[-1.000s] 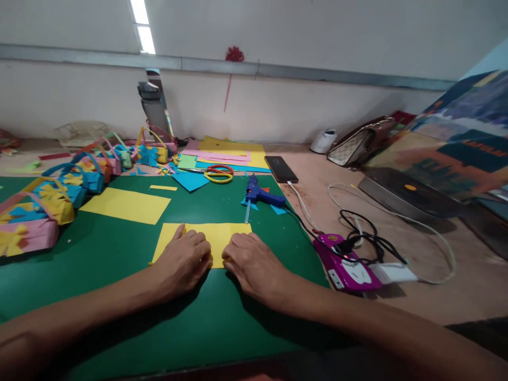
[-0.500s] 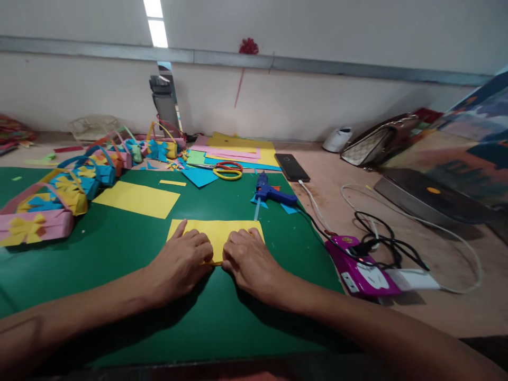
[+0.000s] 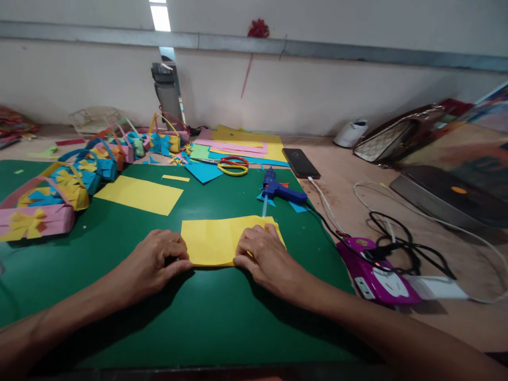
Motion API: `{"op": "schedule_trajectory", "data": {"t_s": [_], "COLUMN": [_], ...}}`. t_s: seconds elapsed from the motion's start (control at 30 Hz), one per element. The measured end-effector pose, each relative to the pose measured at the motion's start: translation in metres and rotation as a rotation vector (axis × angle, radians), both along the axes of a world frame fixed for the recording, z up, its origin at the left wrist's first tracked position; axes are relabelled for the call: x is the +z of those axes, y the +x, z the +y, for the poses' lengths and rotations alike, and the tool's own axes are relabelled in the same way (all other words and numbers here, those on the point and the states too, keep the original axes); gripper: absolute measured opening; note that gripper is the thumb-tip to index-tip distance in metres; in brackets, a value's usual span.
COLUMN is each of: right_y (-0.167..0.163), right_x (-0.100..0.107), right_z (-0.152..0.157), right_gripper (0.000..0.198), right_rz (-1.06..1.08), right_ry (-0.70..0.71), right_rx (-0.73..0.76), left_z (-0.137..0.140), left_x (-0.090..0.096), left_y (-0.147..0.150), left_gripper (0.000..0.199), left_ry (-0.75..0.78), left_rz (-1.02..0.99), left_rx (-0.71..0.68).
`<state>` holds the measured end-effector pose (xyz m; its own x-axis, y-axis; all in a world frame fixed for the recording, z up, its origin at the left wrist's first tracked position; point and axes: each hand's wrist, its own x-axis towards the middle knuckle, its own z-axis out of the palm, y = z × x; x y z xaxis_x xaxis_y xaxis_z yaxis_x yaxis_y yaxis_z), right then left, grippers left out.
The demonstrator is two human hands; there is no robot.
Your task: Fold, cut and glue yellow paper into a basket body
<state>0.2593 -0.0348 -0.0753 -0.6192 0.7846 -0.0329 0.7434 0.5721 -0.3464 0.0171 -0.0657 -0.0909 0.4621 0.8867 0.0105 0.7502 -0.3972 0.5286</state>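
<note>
A yellow sheet of paper (image 3: 212, 241) lies in front of me on the green mat (image 3: 222, 323), its near edge folded over. At its near left corner, my left hand (image 3: 161, 262) pinches the edge between thumb and curled fingers. My right hand (image 3: 268, 259) presses on the right part of the sheet, its fingers bent and its thumb at the near edge. The right fingers cover part of the paper. Just beyond the sheet rests a blue glue gun (image 3: 278, 188), a glue stick showing from its back end.
Several small paper baskets (image 3: 43, 222) with bows line the left side. A flat yellow sheet (image 3: 138, 194) lies nearby. Scissors (image 3: 234, 166) rest on coloured paper at the back. To the right are a phone (image 3: 300, 162), a purple power strip (image 3: 377, 275) and tangled cables.
My left hand has slid left off the sheet's top to its near left corner, uncovering more of the paper. My right hand stays on the right part. The view has shifted slightly.
</note>
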Motion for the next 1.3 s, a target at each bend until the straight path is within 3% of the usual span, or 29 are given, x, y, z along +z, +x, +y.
{"op": "schedule_trajectory", "data": {"t_s": [0.63,1.3], "right_y": [-0.009,-0.007], "right_x": [-0.007,-0.019], "right_z": [-0.006,-0.002], "right_gripper": [0.019,0.022], "right_rz": [0.019,0.091], "right_ry": [0.078,0.162], "right_rx": [0.013,0.024], "left_z": [-0.007,-0.02], "left_x": [0.006,-0.003], "left_y": [-0.001,0.0], "left_gripper": [0.025,0.026], "left_ry": [-0.003,-0.008], "left_rz": [0.241,0.055], "left_rx": [0.018,0.221]}}
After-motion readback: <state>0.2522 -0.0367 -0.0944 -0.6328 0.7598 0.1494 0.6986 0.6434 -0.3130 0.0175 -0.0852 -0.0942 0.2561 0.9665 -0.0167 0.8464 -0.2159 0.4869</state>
